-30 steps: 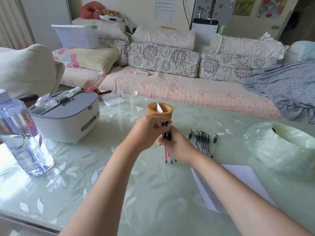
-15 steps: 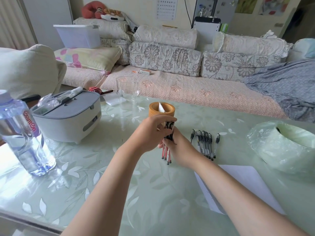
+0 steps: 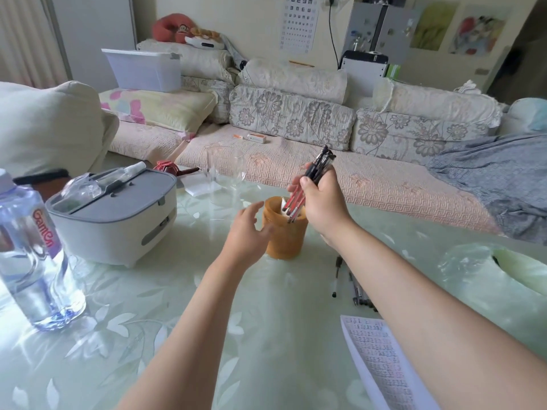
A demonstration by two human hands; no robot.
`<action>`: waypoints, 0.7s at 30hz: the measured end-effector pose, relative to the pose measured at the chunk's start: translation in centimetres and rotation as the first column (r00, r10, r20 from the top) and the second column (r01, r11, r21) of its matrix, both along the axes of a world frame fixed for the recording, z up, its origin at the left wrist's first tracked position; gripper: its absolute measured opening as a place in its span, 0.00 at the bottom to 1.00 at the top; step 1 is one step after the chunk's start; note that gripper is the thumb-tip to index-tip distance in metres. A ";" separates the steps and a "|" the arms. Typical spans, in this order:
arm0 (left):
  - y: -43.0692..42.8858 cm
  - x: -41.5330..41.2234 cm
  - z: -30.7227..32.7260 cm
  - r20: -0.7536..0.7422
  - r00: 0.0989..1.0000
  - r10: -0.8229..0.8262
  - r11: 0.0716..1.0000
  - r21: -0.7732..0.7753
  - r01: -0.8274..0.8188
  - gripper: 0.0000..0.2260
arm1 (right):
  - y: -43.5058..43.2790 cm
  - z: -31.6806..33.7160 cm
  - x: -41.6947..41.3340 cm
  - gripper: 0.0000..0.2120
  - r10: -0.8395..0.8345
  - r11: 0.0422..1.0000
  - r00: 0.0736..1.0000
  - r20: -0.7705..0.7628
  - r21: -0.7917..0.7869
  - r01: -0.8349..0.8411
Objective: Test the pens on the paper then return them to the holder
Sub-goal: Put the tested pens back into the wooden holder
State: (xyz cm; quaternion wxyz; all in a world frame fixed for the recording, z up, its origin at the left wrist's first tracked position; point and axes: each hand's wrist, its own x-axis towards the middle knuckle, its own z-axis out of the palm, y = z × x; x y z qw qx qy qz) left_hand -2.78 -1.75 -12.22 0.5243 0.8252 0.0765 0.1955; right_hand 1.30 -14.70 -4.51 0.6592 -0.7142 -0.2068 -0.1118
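My right hand [image 3: 321, 199] grips a bundle of red pens [image 3: 307, 187] with black caps. The bundle is tilted, and its tips dip into the mouth of the orange pen holder [image 3: 284, 235] on the table. My left hand [image 3: 247, 232] is open with fingers spread, just left of the holder and touching or nearly touching its side. Several black pens [image 3: 352, 285] lie on the table right of the holder, partly hidden by my right forearm. A sheet of paper [image 3: 381, 365] with rows of marks lies at the lower right.
A grey-lidded white box [image 3: 115, 220] stands left of the holder, a water bottle [image 3: 35, 261] at the far left edge. An empty clear glass [image 3: 225, 176] stands behind the holder. A green plastic-wrapped bowl [image 3: 512, 267] sits at the right. A sofa runs behind the table.
My right hand has lifted the red pen bundle from the table up over the holder, tips going in. My left hand has let go of the bundle and opened beside the holder.
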 end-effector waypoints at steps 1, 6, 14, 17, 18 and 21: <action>-0.1 0.3 -0.3 -0.005 1.000 -0.025 1.000 -0.001 0.025 0.27 | 0.6 0.1 0.8 0.12 -0.019 1.000 1.000 0.003 0.001 0.019; -0.2 1.4 -1.0 0.009 0.995 -0.097 0.995 0.021 0.097 0.31 | 2.8 -0.4 3.2 0.04 -0.111 0.977 0.993 0.031 -0.182 0.114; 0.3 1.8 -1.4 0.017 0.995 -0.096 0.995 -0.007 0.097 0.32 | 3.7 -2.7 4.4 0.04 -0.139 0.862 0.990 -0.010 -0.494 0.116; 0.2 1.8 -1.3 0.015 0.995 -0.098 0.995 0.002 0.098 0.32 | 3.5 -3.8 4.6 0.12 -0.224 0.651 0.970 0.091 -0.727 0.219; 0.2 1.7 -1.3 0.018 0.995 -0.100 0.995 0.000 0.100 0.31 | 3.6 -3.9 4.5 0.14 -0.219 0.587 0.965 0.142 -0.771 0.247; 0.0 1.5 -1.2 0.025 0.994 -0.104 0.995 -0.006 0.104 0.31 | 3.3 -4.1 4.7 0.18 -0.196 0.454 0.953 0.232 -0.840 0.297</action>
